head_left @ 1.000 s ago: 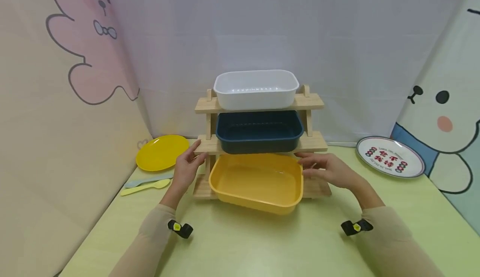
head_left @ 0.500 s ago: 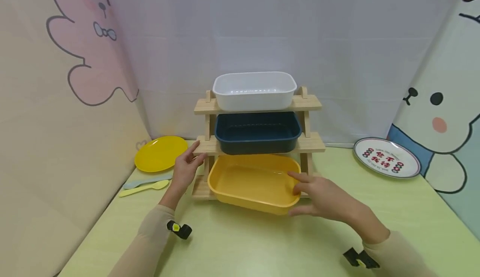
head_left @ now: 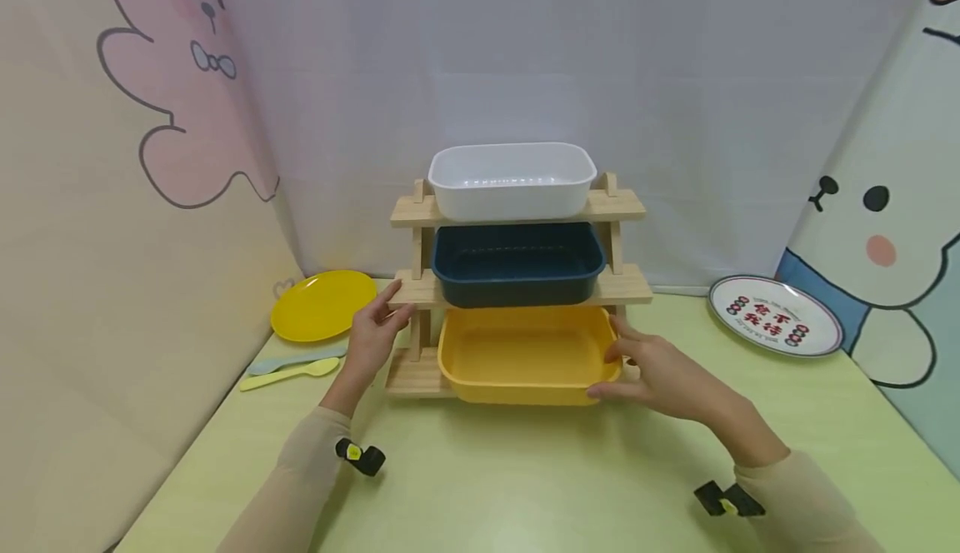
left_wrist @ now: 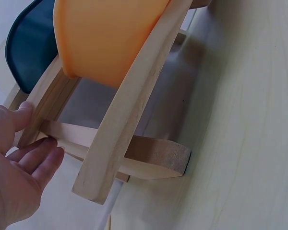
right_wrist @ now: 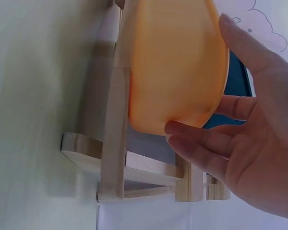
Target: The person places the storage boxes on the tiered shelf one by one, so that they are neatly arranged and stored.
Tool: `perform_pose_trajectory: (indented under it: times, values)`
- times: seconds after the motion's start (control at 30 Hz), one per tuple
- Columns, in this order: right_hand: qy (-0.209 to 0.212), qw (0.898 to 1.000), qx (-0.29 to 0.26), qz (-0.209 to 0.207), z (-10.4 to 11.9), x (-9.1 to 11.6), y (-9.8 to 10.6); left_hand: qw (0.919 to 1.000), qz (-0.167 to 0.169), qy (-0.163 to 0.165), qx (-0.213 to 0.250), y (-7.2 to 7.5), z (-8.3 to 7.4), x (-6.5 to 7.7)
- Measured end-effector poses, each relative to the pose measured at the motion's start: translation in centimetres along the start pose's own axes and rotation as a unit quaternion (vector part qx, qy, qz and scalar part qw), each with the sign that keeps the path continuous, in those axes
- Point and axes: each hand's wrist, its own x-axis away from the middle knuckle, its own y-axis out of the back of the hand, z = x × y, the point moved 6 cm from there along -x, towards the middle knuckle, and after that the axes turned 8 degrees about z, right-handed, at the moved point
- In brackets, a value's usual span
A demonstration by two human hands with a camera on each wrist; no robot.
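A three-tier wooden rack (head_left: 420, 374) bears a white bin (head_left: 513, 201) on top, a dark blue bin (head_left: 517, 291) in the middle and a yellow bin (head_left: 517, 391) on its lowest board. With thumb above and fingers below, my left hand (head_left: 369, 343) holds the left end of the middle board (left_wrist: 55, 88). My right hand (head_left: 667, 374) grips the yellow bin's right end, thumb at the front corner and fingers along the side. In the right wrist view the fingertips (right_wrist: 180, 139) touch the yellow bin's outer wall.
At the left lie a yellow plate (head_left: 322, 307), a pale blue knife (head_left: 288, 363) and a yellow spoon (head_left: 292, 374). A white plate with red characters (head_left: 776, 316) lies at the right. A curtain (head_left: 360, 120) hangs close behind the rack.
The yellow bin has turned from askew to square with the rack and shifted right and back. My right hand shifted its hold toward the bin's front corner; my left hand stayed put.
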Motion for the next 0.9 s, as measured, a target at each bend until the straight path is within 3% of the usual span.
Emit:
perform_pose_trajectory:
  times: [0.23, 0.9]
  values:
    - [0.013, 1.0, -0.023, -0.014, -0.1, -0.4, -0.5, 0.9999, 0.001, 0.015, 0.004, 0.0, -0.1, -0.1]
    - [0.012, 0.998, -0.062, -0.01, -1.1, -0.7, -0.7, 0.9999, -0.006, -0.008, -0.005, -0.1, -0.2, 0.0]
